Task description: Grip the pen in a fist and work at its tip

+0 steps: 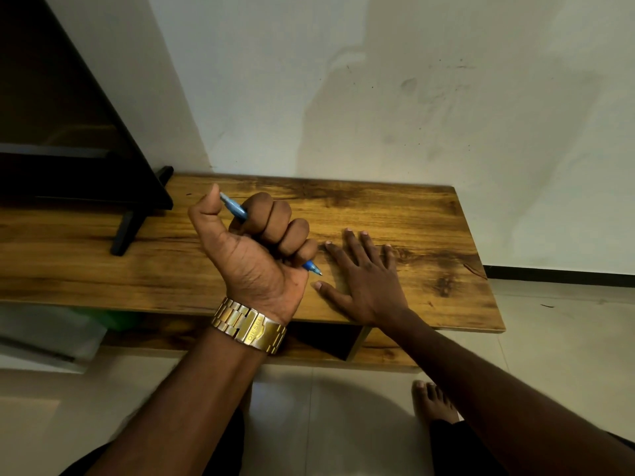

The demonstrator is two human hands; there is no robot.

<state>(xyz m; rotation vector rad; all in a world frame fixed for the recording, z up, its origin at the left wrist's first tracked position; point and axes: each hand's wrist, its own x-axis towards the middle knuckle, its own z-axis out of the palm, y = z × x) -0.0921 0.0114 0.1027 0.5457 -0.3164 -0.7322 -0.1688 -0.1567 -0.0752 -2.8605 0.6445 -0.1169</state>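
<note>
grip: your left hand (261, 255) is clenched in a fist round the blue pen (237, 210), raised over the wooden table (429, 214) | your right hand (364, 280) lies flat, fingers spread, likely bracing | pen axis diagonal, tip (318, 270) down-right toward the right hand, cap end up-left by your thumb

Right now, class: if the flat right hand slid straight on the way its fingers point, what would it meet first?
The right hand would cross only bare brown wooden tabletop, then probably meet the scuffed white wall behind it; depth is uncertain.
</note>
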